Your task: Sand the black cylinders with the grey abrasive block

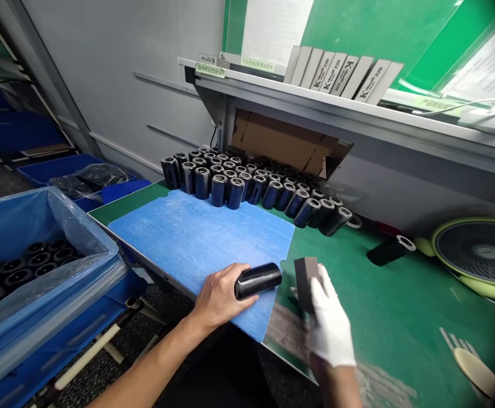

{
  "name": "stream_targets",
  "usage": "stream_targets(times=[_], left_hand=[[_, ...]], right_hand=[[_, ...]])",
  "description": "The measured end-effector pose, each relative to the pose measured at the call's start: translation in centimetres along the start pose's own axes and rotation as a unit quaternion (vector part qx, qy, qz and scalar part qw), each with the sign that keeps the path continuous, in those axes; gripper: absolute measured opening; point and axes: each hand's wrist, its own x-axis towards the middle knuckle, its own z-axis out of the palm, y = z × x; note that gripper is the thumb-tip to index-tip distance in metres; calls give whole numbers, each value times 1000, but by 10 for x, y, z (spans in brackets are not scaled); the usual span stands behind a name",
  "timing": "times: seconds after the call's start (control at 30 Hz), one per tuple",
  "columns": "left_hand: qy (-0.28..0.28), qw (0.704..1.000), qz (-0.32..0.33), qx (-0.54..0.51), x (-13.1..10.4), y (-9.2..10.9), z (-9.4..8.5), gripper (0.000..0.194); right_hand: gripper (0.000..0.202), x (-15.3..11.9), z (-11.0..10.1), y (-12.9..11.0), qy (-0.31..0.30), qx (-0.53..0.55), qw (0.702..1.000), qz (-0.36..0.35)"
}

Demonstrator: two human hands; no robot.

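Note:
My bare left hand (221, 294) is wrapped round one end of a glossy black metal cylinder (261, 280). The cylinder lies tilted above the right part of a blue mat (157, 232). In a white glove, my right hand (331, 323) grips a dark grey-brown sanding block (306, 280), held upright just right of the cylinder and apart from it. Some of the right fingers are hidden behind the block. Behind the mat stand rows of similar black cylinders (219, 190) with open ring-shaped tops.
A blue plastic-lined bin (89, 226) with several black cylinders stands at the left. On the green tabletop (383, 317), one cylinder (389, 250) lies near a green-rimmed fan (481, 252) at the right. Several grey sanding blocks (345, 73) line the shelf above.

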Motion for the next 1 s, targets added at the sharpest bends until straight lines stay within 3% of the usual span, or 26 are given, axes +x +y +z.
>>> stream_targets(times=[0.07,0.17,0.27,0.4,0.5,0.63,0.7,0.77,0.87,0.93,1.0], left_hand=[[3,1000,14,9,-1,0,2,49],[16,999,28,14,-2,0,5,46],[26,999,23,12,-1,0,5,47],[5,1000,13,8,0,0,4,41],[14,1000,11,5,0,0,3,46],[-3,1000,11,-14,-1,0,1,37],[-5,1000,4,-17,-1,1,0,38],[0,1000,-16,-13,-1,3,-2,45],[-8,999,-41,-12,1,5,-5,45],[-12,999,-44,-14,2,5,-5,45],[-9,999,-44,-16,2,5,-5,46]], right_hand=[[54,-12,12,0,-40,-154,982,-102],[50,-18,30,4,-102,-338,912,-207],[52,-13,38,7,-83,-396,893,-199],[50,-13,41,-1,-131,-421,861,-252],[50,-20,47,-10,-94,-422,873,-225],[50,-17,48,-5,-151,-364,885,-247],[49,3,35,9,-142,-316,919,-191],[53,31,15,24,-87,-286,950,-91],[66,56,-16,38,-34,-264,963,-37],[68,47,-23,37,-26,-231,972,-25],[68,21,-14,27,-8,-214,977,-26]])
